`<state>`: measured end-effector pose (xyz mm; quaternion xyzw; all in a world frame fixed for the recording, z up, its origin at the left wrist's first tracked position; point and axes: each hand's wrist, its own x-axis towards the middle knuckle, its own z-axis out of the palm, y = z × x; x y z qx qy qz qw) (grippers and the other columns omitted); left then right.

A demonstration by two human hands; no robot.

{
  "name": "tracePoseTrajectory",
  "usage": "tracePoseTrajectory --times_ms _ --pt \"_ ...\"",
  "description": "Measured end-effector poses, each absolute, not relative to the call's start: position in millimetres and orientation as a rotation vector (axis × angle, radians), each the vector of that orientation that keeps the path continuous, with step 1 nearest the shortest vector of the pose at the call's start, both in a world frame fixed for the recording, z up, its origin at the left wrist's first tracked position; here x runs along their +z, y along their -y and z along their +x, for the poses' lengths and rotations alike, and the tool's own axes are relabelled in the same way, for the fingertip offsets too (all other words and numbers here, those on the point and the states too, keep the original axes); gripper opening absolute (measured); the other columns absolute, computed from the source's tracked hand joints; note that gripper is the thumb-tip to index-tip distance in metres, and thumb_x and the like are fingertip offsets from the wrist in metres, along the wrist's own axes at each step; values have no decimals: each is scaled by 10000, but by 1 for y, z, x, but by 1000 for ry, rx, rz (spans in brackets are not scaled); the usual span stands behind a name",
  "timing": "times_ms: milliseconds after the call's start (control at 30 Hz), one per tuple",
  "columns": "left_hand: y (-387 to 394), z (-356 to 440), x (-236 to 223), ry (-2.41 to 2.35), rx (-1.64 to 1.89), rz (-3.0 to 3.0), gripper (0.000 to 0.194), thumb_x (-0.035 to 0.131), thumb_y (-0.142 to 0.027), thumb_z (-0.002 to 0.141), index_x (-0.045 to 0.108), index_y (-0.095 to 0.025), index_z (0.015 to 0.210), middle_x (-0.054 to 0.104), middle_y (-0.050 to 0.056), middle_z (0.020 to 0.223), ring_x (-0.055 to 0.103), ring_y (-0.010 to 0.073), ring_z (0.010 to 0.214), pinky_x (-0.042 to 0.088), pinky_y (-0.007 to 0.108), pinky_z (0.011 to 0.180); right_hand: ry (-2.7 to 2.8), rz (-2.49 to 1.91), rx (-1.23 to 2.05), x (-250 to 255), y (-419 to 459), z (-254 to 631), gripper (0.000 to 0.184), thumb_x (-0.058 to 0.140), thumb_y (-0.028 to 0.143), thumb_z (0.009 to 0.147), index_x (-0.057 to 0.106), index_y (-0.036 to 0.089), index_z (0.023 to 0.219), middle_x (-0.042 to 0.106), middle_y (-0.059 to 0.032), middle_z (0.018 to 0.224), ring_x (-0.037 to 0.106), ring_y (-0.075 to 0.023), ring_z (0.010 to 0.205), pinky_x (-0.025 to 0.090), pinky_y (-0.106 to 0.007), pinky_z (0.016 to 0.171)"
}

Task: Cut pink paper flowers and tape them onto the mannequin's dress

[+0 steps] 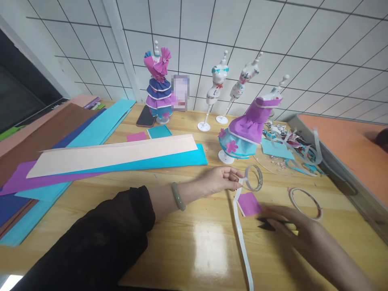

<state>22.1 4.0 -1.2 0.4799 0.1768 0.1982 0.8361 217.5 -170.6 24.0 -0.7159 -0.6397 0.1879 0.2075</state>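
My left hand (222, 179), wearing a green bangle, is closed with thumb and fingers pinching the top end of a long white strip (239, 226). The strip hangs down toward the table's near edge. Right beside those fingertips a narrow tape roll (258, 184) stands on edge; whether the fingers touch it I cannot tell. Blurred by motion, my right hand (298, 228) is wrapped around dark scissors (266, 223) with some yellow on them, points toward the strip. A purple paper square (249, 204) lies on the table between both hands.
Folded crepe paper sheets (121, 155) cover the left side. Dress-form stands, one in a purple dress (251, 125) and another in a tiered dress (159, 89), line the wall. A second tape roll (306, 203), scraps (291, 141) and an orange-surfaced tray (348, 149) are right.
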Motion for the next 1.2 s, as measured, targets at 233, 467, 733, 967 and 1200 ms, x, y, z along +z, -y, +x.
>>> tracePoseTrajectory --times_ms 233,467,733,967,1200 --pt "-4 24 -5 -350 488 1058 404 763 -242 611 606 -129 965 558 -4 757 535 73 735 426 255 731 2271 -1951 -107 -6 207 231 401 400 111 768 671 171 1058 663 -109 1129 654 -266 974 579 -380 747" --pt "-4 23 -4 -354 486 1069 408 754 -236 626 589 -129 984 545 -12 737 523 67 697 423 249 694 2375 -1839 -315 -6 212 221 362 384 178 836 664 119 1056 660 -166 1112 642 -285 991 560 -406 786" --pt "-4 24 -4 -342 490 1048 419 766 -266 605 562 -124 943 546 -18 694 525 65 613 443 266 653 1748 -2085 88 22 197 208 240 459 364 872 615 222 986 711 -82 897 684 -246 768 558 -324 624" --pt "-3 21 3 -327 457 1062 463 777 -276 588 543 -136 962 553 -29 668 531 63 606 442 253 656 1191 -1904 633 42 127 182 342 434 514 865 553 193 859 504 18 540 478 -119 436 396 -221 398" --pt "-7 23 -6 -316 472 1074 427 750 -231 626 540 -145 988 546 -33 690 540 62 625 444 247 664 1300 -2080 702 23 102 182 446 630 516 706 644 143 950 686 -63 724 615 -203 615 463 -261 503"
